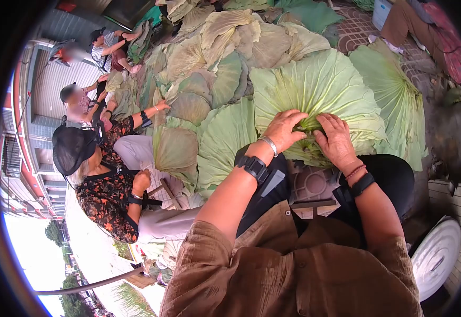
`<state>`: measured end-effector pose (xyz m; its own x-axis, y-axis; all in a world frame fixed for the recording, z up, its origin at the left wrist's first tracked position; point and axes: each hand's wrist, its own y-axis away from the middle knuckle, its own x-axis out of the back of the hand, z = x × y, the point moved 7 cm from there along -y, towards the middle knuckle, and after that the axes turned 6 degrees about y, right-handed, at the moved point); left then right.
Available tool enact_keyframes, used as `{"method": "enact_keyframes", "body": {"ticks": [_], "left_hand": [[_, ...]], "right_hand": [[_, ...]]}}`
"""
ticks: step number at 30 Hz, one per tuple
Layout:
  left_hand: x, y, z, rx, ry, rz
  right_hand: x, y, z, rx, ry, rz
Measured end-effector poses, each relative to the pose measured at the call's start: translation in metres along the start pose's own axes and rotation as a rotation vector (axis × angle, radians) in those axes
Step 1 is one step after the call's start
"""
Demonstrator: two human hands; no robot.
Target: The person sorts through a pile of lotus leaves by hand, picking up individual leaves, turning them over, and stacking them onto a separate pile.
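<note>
A broad pale-green lotus leaf with raised veins lies spread in front of me, its gathered centre towards my lap. My left hand is on its near left part, with fingers curled over the folds and thumb pointing inward. From the other side, my right hand grips the folds close to the centre, thumb towards the left one. Crumpled leaf parts hang below both hands. Further lotus leaves lie beside it on the left, and another green leaf spreads out on the right.
A heap of browner, drying leaves fills the ground ahead. Close on my left sits a person in a dark floral shirt, an arm stretched over the leaves. More people sit farther along. A round white lid stands at the lower right.
</note>
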<state>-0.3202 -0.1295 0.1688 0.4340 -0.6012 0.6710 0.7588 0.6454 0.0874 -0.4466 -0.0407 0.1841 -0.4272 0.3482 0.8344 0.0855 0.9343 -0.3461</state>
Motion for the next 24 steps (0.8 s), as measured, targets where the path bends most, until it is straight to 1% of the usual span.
{"method": "enact_keyframes", "body": {"ticks": [7,8,11,13,16,18,19,21,23,24], "left_hand": [[0.004,-0.004,-0.01,0.041,0.027,0.012],[0.005,-0.004,-0.009,0.019,-0.015,0.035],[0.003,-0.007,-0.019,0.062,0.063,0.004],[0.002,-0.006,-0.02,0.054,0.05,-0.004],[0.002,-0.006,-0.018,0.006,0.045,0.026],[0.008,-0.004,-0.009,-0.11,-0.054,0.113],[0.007,-0.004,-0.008,-0.113,-0.056,0.111],[0.016,-0.003,-0.024,0.131,0.174,0.255],[0.022,-0.006,-0.026,0.155,0.185,0.29],[0.031,-0.007,-0.032,0.21,0.391,0.414]], "right_hand": [[0.005,0.0,-0.001,-0.026,-0.032,-0.014],[0.005,0.001,0.001,-0.036,-0.032,-0.009],[0.003,0.003,0.005,-0.049,-0.053,0.014],[0.002,0.005,0.007,-0.052,-0.076,0.018],[0.004,0.006,0.007,-0.056,-0.076,0.029],[0.008,0.006,0.004,-0.05,-0.058,0.054],[0.011,0.005,0.002,-0.038,-0.042,0.075],[0.015,0.004,-0.001,-0.032,-0.054,0.052],[0.013,0.005,-0.003,-0.023,-0.067,0.027],[0.011,0.007,-0.004,-0.004,-0.058,0.036]]}}
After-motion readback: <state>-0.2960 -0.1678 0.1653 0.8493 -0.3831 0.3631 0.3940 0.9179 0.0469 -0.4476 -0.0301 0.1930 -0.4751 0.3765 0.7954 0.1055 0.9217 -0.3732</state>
